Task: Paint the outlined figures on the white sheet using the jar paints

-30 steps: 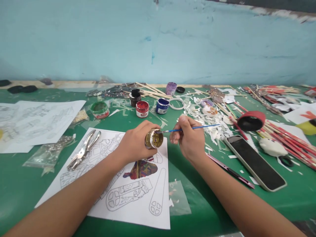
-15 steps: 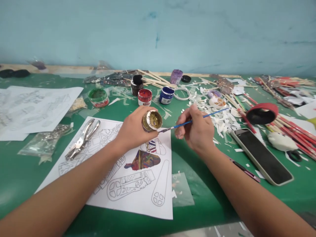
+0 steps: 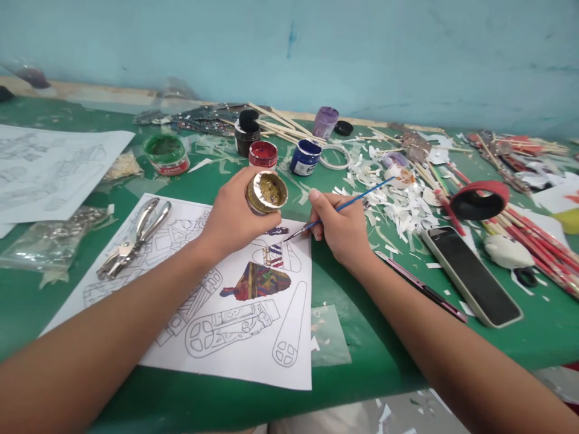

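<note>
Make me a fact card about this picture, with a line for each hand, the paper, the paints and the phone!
Left hand: holds a tilted, open gold-brown paint jar
Right hand: holds a blue paintbrush, tip down by the paper; touching or not, I can't tell
Paper: outline drawings, partly coloured, with a silver plier-like tool on top
Standing paints: include green, red and blue jars
Phone: dark screen, face up

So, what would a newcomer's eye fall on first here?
Probably the middle, where the left hand holds a tilted jar of gold-brown paint above a white sheet and the right hand holds a blue brush over it. Next, the many-coloured patch among the sheet's line drawings, then the dark-screened phone on the green table, to the right.
</note>
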### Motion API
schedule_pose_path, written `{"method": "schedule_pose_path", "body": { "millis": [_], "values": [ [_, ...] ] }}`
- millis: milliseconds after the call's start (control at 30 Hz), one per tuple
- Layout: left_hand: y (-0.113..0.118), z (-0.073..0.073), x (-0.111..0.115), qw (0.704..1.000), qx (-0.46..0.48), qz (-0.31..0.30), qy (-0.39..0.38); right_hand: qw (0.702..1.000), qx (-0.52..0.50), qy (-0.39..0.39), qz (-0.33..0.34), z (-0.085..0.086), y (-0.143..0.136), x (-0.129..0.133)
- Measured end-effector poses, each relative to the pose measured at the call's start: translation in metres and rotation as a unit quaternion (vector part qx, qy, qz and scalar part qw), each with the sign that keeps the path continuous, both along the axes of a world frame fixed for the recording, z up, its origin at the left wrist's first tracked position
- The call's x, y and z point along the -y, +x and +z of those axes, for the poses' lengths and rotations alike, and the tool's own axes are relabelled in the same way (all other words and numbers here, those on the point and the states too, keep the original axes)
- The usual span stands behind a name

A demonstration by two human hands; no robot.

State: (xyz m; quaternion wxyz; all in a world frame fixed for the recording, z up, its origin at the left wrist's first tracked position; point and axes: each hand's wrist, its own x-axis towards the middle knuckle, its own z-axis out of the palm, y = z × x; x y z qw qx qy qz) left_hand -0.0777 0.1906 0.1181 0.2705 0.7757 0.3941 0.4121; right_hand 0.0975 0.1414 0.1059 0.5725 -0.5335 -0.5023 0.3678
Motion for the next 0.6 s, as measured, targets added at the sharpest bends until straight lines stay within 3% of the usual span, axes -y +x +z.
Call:
{"method": "schedule_pose_path", "body": {
  "millis": [367, 600],
  "values": [
    [-0.0004, -0.0003, -0.0008, 1.0, 0.004, 0.001, -0.006, 0.999, 0.05, -0.006, 0.012, -0.0013, -0.0006, -0.0013],
    [-0.0006, -0.0003, -0.0006, 1.0, 0.002, -0.001, -0.007, 0.999, 0.022, -0.024, -0.006, -0.0013, 0.0003, -0.0011]
  ]
}}
